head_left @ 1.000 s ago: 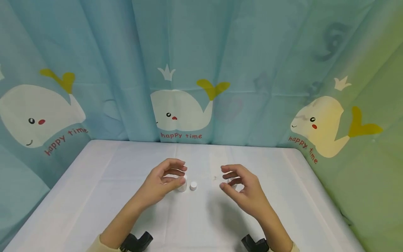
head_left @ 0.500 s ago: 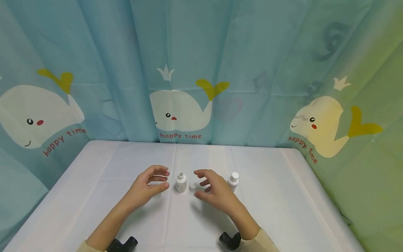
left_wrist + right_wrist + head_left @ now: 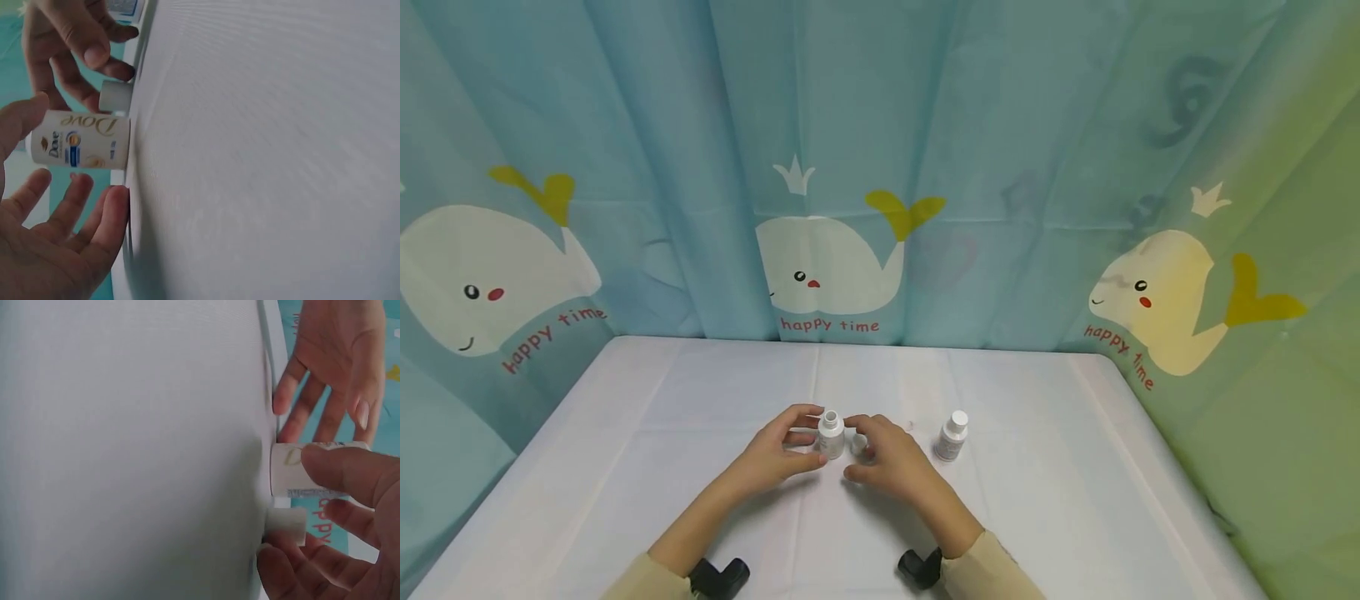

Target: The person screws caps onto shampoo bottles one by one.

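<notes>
A small white Dove bottle (image 3: 831, 442) stands upright on the table with its mouth uncovered. My left hand (image 3: 777, 450) reaches around its left side; in the left wrist view a gap shows between the fingers and the bottle (image 3: 84, 140). Close to the bottle's right stands a small white cap (image 3: 858, 444), partly hidden by my right hand (image 3: 891, 458). Loosely bent, the right hand's fingers lie around the cap (image 3: 286, 526) without a visible pinch. Its thumb overlaps the bottle in the right wrist view; whether it touches cannot be told.
A second white bottle (image 3: 952, 437), with its cap on, stands to the right of my right hand. The white-covered table (image 3: 1037, 467) ends at a blue-green curtain (image 3: 1000, 167) with whale prints. Black wrist mounts (image 3: 722, 577) sit under the forearms.
My right hand has come left from the capped bottle to the loose cap. The left hand first drew back left, then came in around the uncapped bottle. Both bottles stay in place.
</notes>
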### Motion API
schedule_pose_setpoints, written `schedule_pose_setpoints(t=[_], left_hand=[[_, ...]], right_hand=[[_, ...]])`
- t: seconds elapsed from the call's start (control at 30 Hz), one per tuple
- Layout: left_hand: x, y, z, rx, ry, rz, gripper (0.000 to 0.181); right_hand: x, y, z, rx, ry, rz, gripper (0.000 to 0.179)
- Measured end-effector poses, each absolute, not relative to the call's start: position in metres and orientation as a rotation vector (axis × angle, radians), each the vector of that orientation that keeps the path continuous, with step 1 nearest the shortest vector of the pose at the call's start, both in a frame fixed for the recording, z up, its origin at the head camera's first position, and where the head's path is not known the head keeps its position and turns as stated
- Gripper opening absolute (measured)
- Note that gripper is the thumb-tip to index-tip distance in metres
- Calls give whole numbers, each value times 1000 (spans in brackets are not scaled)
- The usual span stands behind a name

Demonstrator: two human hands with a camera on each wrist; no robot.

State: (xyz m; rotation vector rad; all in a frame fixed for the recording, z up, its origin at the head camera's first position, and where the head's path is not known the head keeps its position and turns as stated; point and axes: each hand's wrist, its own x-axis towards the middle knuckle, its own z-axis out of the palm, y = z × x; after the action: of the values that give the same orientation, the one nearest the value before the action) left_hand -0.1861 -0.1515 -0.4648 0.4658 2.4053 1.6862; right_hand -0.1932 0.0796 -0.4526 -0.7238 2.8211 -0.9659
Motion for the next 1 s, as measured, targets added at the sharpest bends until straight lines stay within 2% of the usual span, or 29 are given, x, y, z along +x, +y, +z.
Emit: schedule_pose_setpoints(t=[0.6, 1.0], left_hand=[[-199, -132, -467, 431, 2560, 1590, 44], [-194, -124, -449, 448, 2504, 1743, 46]], right_hand=[[-197, 74, -460, -685, 2904, -882, 28], [-187, 95, -443, -669, 2852, -1210, 27]])
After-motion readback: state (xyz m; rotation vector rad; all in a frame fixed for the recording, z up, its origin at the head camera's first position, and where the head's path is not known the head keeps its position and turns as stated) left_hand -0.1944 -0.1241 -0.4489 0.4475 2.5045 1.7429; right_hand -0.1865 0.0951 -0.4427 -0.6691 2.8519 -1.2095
